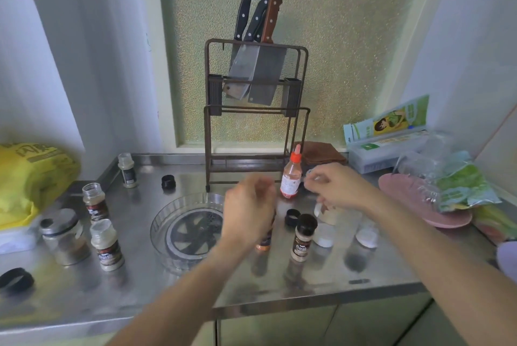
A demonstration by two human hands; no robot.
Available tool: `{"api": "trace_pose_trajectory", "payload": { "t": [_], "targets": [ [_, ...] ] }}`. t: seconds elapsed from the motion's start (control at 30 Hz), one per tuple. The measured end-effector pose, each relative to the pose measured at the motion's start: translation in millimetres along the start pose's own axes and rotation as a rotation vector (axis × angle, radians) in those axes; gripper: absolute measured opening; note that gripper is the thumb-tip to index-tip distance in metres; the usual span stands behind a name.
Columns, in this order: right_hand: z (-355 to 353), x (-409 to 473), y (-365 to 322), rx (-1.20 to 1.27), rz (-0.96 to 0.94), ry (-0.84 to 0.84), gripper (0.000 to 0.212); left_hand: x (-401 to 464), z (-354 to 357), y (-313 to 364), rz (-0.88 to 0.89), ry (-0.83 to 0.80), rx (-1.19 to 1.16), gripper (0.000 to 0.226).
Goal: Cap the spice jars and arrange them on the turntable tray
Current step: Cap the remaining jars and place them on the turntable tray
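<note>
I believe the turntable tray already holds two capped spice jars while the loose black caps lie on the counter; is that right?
Not quite: the head view shows the turntable tray holding no jars at all. The loose black caps do lie on the counter, as you said.

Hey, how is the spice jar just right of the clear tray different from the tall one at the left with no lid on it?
The spice jar by the tray wears a black cap; the uncapped jar has an open clear mouth. The capped one stands at the front, near the turntable tray; the uncapped one stands farther left, behind another jar. Both are upright on the steel counter, with dark labels, and neither is on the tray.
</note>
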State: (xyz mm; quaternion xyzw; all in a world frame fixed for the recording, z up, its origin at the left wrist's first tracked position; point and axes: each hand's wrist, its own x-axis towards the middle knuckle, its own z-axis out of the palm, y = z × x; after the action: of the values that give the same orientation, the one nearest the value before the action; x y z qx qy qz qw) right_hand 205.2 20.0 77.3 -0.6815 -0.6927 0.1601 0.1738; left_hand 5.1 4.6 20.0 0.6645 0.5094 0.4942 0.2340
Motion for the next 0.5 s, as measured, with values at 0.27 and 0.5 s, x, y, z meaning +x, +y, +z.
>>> {"api": "trace_pose_trajectory", "payload": {
  "t": [0.27, 0.5],
  "targets": [
    [48, 76, -7, -0.361, 0.073, -0.424, 0.03, 107, 27, -37, -0.42, -0.812, 0.213, 0.034],
    [82, 93, -2, -0.539, 0.066, -0.481, 0.043, 119, 82, -69, -0.533, -0.941, 0.159, 0.043]
  ]
}}
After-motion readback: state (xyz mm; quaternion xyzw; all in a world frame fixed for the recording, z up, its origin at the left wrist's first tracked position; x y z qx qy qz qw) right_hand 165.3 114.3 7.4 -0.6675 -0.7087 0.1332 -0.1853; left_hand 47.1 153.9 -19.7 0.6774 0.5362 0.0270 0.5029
